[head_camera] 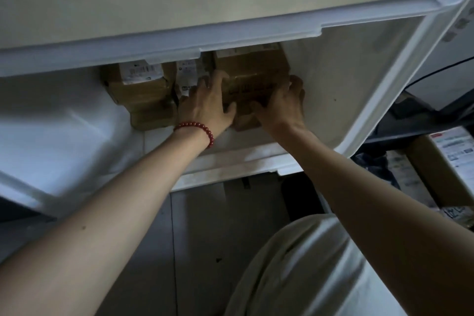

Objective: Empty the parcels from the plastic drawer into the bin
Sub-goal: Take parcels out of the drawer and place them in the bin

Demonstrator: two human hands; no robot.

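Presently, the task is judged to be at an early or middle stage, and no emptying of the plastic drawer [341,64] can be confirmed. The drawer is seen pulled out from its cabinet, and three parcels are noted at its far end, partly hidden under the cabinet's edge.

The right-hand brown parcel [251,64] is held from both sides. The left hand [207,102], marked by a red bead bracelet [197,127], is laid against its left side with fingers [213,79] spread wide and the thumb pressed on the near face. The right hand [282,105] is closed round its right edge, fingers [295,82] curled over the far corner. Whether the parcel is lifted off the drawer floor cannot be told.

A small white-labelled parcel [187,72] is seen just beside the left hand, and a brown labelled parcel [143,95] further left. Both are untouched.

The bin cannot be identified with certainty. A labelled carton [451,151] and other packages are seen low at the right, below the drawer, and whether these lie in the bin cannot be told.

At least three removals are judged outstanding.
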